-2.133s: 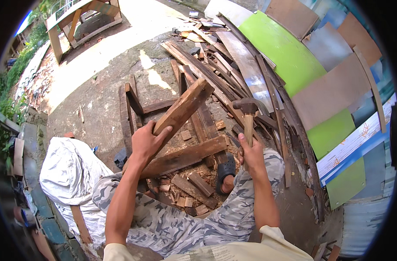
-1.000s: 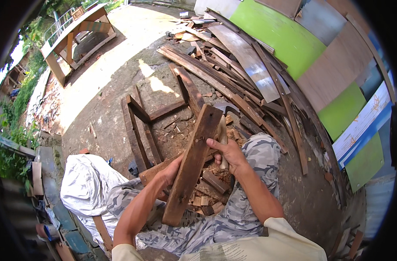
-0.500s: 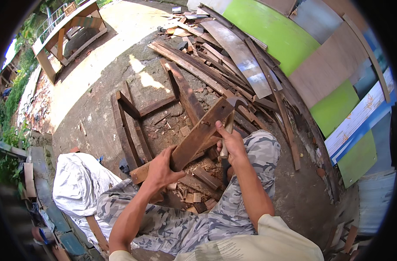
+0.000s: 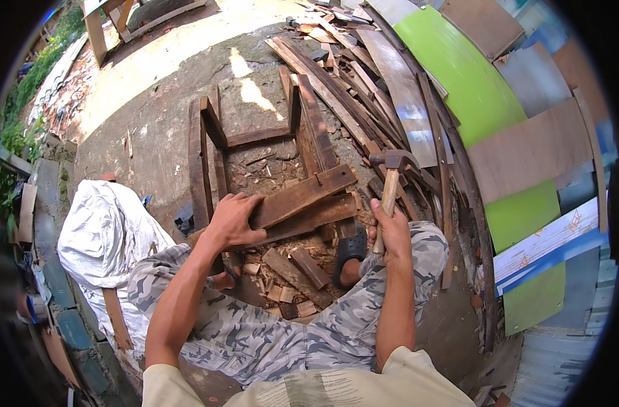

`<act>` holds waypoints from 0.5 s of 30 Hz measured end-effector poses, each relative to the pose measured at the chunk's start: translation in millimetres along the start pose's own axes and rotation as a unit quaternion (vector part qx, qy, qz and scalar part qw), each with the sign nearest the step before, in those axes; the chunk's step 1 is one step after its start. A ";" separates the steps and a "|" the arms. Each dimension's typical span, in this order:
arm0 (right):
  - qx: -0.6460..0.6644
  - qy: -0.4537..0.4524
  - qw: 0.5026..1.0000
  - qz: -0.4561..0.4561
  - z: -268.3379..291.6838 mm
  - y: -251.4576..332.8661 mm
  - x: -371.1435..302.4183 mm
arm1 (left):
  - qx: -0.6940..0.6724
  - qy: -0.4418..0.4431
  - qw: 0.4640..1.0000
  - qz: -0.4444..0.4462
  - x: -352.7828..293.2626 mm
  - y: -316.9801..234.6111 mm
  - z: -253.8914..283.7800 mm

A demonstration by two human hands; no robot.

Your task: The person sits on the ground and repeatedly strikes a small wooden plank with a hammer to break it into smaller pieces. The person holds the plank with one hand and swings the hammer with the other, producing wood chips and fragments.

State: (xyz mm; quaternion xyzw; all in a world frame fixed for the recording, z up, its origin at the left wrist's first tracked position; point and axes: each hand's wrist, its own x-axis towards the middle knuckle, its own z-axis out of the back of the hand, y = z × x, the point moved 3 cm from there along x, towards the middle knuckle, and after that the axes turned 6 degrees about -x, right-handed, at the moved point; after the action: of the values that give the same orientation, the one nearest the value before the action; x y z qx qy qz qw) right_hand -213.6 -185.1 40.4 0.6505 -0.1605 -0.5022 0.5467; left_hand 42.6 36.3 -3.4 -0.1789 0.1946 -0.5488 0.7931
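My left hand (image 4: 233, 220) is closed around the left end of a dark brown wooden board (image 4: 306, 197). This board lies slantwise over another plank (image 4: 316, 216) of a wooden frame between my knees. What looks like a small nail sticks up near its far end. Off to the right, my right hand (image 4: 393, 230) grips a claw hammer (image 4: 389, 190) by its pale wooden handle, head up, apart from the board. Beyond the board stand the frame's upright legs (image 4: 200, 163) and a crosspiece (image 4: 258, 136).
Wood offcuts (image 4: 296, 275) and chips litter the ground between my feet. Long planks (image 4: 323, 88) are piled to the right, beside green and brown sheets (image 4: 458, 74). A white sack (image 4: 109, 230) lies by my left knee, near a block wall (image 4: 72, 325).
My right hand has come away from the board and moved right, raising the hammer upright. The board has been lowered to lie flatter, my left hand still on it. The view has shifted too.
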 end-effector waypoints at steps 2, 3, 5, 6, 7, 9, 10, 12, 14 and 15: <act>-0.014 0.015 1.000 0.003 1.9 0.9 -5.5 | -0.005 0.007 1.000 -0.008 0.9 1.9 -1.1; -0.025 0.023 0.999 0.007 1.3 2.5 -9.4 | -0.010 0.003 1.000 -0.010 0.2 4.6 -2.5; -0.043 0.037 0.998 0.012 2.2 0.2 -12.4 | -0.014 0.004 1.000 -0.023 0.6 7.8 -3.8; -0.050 0.043 0.998 0.015 4.6 -2.6 -12.2 | -0.015 0.009 0.999 -0.032 1.9 8.5 -3.8; -0.057 0.049 0.997 0.017 6.2 -4.2 -12.1 | -0.015 0.014 0.999 -0.042 1.7 8.4 -4.8; -0.046 0.054 0.997 0.011 7.7 -5.3 -12.3 | -0.010 0.018 0.998 -0.060 2.0 2.0 -5.5; -0.040 0.056 0.998 0.008 8.7 -5.9 -12.4 | -0.007 0.021 0.997 -0.069 2.4 -0.7 -6.5; -0.029 0.065 0.997 0.015 11.7 -8.7 -11.1 | -0.013 0.016 0.998 -0.056 1.7 0.8 -12.0; -0.027 0.076 0.996 0.025 13.7 -8.1 -12.7 | -0.007 0.015 0.999 -0.046 0.3 -0.6 -14.9; -0.031 0.082 0.996 0.032 14.4 -5.7 -16.4 | 0.003 0.016 0.999 -0.041 -0.2 -3.3 -15.3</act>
State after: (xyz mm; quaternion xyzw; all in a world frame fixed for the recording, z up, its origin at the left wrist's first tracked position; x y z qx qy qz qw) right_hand -234.7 -178.6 44.7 0.6666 -0.1208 -0.4344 0.5936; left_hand 32.2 34.3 -14.9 -0.1750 0.1984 -0.5842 0.7673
